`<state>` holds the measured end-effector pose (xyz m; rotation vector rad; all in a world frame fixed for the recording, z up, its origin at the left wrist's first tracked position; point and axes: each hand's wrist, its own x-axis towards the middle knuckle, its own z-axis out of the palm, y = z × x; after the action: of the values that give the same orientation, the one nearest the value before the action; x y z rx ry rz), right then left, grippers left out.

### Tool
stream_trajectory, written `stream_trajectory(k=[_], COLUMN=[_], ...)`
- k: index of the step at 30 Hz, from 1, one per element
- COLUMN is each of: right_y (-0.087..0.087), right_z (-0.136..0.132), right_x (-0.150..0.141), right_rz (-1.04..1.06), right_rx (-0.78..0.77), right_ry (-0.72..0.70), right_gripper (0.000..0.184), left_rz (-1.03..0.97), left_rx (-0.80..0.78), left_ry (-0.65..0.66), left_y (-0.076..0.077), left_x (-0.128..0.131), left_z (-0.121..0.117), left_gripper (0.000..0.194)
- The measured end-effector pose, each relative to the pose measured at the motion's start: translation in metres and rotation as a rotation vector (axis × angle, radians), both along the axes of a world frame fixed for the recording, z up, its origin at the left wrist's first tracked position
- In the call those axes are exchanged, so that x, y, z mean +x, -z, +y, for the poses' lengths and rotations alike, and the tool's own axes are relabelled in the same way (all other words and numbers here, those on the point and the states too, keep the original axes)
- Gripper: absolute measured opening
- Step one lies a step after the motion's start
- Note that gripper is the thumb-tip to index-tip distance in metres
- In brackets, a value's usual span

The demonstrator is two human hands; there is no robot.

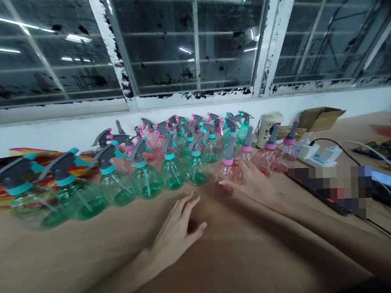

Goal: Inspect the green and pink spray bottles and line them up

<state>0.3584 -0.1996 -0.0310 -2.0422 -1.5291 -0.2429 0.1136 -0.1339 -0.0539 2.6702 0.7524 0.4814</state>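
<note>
My right hand (pixel 252 178) is wrapped around the lower body of a clear pink spray bottle (pixel 224 173) with a grey trigger head and pink collar. The bottle stands upright on the table, partly covered by my fingers. Closer to me, my left hand (pixel 175 226) hovers over the tabletop with its fingers apart and nothing in them. Just beyond its fingertips stands a green spray bottle (pixel 196 168) with a turquoise collar. It ends a front row of several green bottles (pixel 120 183) stretching left. More pink bottles (pixel 268 154) stand right of my right hand.
Many pink and green spray bottles (pixel 211 141) crowd behind the front row. At the right are a paper cup (pixel 269 129), an open cardboard box (pixel 321 118), a power strip with chargers (pixel 320 155), cables and a dark device (pixel 322 193). A white wall and windows close off the back.
</note>
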Motion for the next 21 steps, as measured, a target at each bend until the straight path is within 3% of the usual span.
stream_trajectory(k=[5,12,16,21], right_y=[-0.004,-0.004,-0.007,-0.012], right_z=[0.024,0.047,0.038,0.006], right_x=[0.008,0.008,0.006,0.029], right_rz=[-0.028,-0.038,-0.021,0.023], right_rx=[-0.030,-0.036,0.003,0.099], right_ry=[0.078,0.122,0.126,0.182], right_gripper=[0.056,0.060,0.067,0.043], left_rz=[0.101,0.120,0.121,0.175], left_rx=[0.142,0.205,0.206,0.197], left_ry=[0.022,0.040,0.046,0.043], left_y=[0.015,0.016,0.015,0.014], left_x=[-0.004,-0.005,-0.005,-0.005], left_z=[0.003,0.003,0.004,0.005], left_gripper=[0.049,0.044,0.043,0.042])
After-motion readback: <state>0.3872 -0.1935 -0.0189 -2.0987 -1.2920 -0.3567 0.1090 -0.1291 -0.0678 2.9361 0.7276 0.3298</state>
